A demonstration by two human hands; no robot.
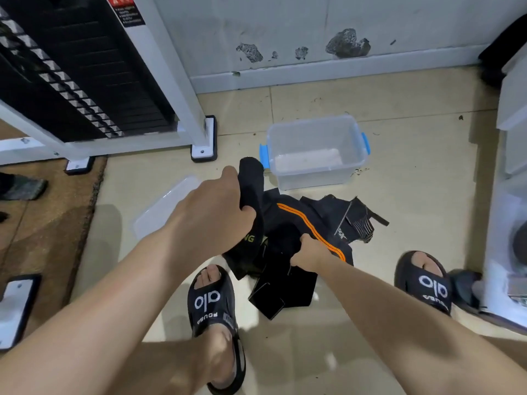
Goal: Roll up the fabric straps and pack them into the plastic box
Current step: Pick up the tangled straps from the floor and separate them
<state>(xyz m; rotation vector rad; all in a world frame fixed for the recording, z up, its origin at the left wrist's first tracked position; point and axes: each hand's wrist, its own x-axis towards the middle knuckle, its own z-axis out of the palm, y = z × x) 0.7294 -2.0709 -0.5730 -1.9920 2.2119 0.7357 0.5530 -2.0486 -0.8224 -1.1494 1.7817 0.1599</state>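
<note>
We see a heap of black fabric straps (302, 223) in the middle of the frame, crumpled and overlapping on the floor; one long black strap with a double orange stripe (310, 226) runs diagonally across the pile toward the lower right. Our left hand (211, 212), left of centre, has its fingers curled round a raised black strap with yellow-green lettering (252, 201), whose upper end folds over above the knuckles. Our right hand (309, 253), just below the centre, grips the black cloth at the near edge of the pile, right beside the orange stripe. The clear plastic box with blue side clips (315, 151) stands open above the pile, toward the upper middle of the frame, just beyond the raised strap. A clear flat plastic lid (162, 206) lies on the floor left of the left hand.

The floor (413, 178) is of pale beige tiles with specks of dirt, and meets a white wall with patches of peeled paint (348, 42) along the top. A white-framed machine with a black weight stack (85, 75) fills the upper left, and a brown mat (51, 223) lies at the left edge. Our feet wear black slide sandals with white lettering (212, 306) along the bottom.
</note>
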